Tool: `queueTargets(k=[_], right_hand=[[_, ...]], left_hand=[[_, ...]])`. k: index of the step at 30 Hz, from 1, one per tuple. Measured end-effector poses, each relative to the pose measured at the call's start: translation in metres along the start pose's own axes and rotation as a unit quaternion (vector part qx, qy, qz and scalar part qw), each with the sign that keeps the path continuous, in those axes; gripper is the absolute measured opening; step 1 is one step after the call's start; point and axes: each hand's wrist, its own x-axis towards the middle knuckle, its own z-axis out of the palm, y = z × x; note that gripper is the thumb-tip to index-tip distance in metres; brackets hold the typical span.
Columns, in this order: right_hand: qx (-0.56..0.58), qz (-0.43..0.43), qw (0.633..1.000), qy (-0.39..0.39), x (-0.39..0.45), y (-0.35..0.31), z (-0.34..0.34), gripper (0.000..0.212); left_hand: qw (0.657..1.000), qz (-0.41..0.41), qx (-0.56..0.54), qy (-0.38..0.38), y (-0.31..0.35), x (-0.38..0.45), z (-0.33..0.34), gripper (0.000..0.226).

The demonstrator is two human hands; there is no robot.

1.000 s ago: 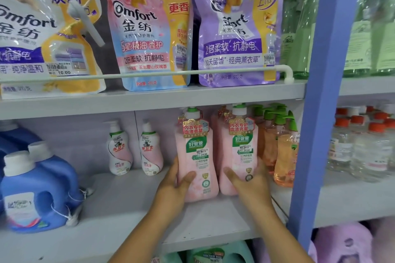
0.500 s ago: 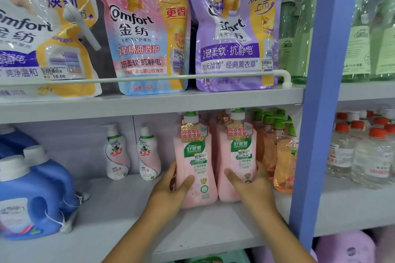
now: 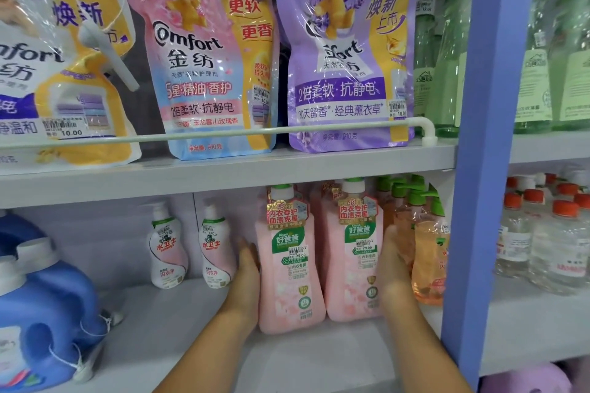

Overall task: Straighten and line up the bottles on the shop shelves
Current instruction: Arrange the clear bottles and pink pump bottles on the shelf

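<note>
Two tall pink bottles with green caps stand upright and side by side at the front of the middle shelf (image 3: 178, 344). My left hand (image 3: 245, 277) lies flat against the outer left side of the left pink bottle (image 3: 289, 284), fingers pointing up. My right hand (image 3: 391, 265) presses flat on the outer right side of the right pink bottle (image 3: 354, 277), wedged between it and the orange pump bottles (image 3: 427, 268). More pink bottles stand behind, mostly hidden.
Two small white-and-pink bottles (image 3: 166, 249) stand further back to the left. Blue detergent jugs (image 3: 41, 313) fill the far left. A blue upright post (image 3: 479, 169) bounds the bay on the right, clear orange-capped bottles (image 3: 549, 249) beyond it. Softener pouches (image 3: 204, 57) stand above behind a rail (image 3: 223, 132).
Both thumbs have come off the bottle fronts, and my hands now lie flat on the pair's outer sides. The two pink bottles stand closer together and straighter.
</note>
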Motion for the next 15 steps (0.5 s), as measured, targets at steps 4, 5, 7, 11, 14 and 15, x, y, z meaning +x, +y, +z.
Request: queueTargets(k=[4,5,7,11,14,15], right_hand=[[0.000,0.007,1.000,0.013,0.0077,0.0048,0.0000,0.078],[-0.001,0.003,1.000,0.015,0.0090,0.0054,0.0002,0.077],[0.004,-0.006,1.000,0.015,0.0103,0.0063,0.0011,0.077],[0.019,-0.017,1.000,0.013,0.0120,0.0086,0.0006,0.077],[0.023,-0.011,1.000,-0.001,0.0097,0.0045,0.0011,0.075],[0.024,-0.012,1.000,-0.004,0.0092,0.0051,0.0007,0.073]], left_hand=[[0.999,-0.001,0.008,-0.054,-0.0011,-0.0011,0.0052,0.078],[0.998,0.005,0.005,-0.058,-0.0005,-0.0011,0.0043,0.076],[0.998,0.002,0.004,-0.060,-0.0014,-0.0002,0.0040,0.073],[0.998,-0.002,-0.001,-0.066,-0.0018,0.0004,0.0033,0.072],[0.998,-0.003,-0.014,-0.066,-0.0049,0.0017,0.0024,0.071],[0.997,-0.004,-0.022,-0.068,-0.0050,-0.0006,0.0025,0.072]])
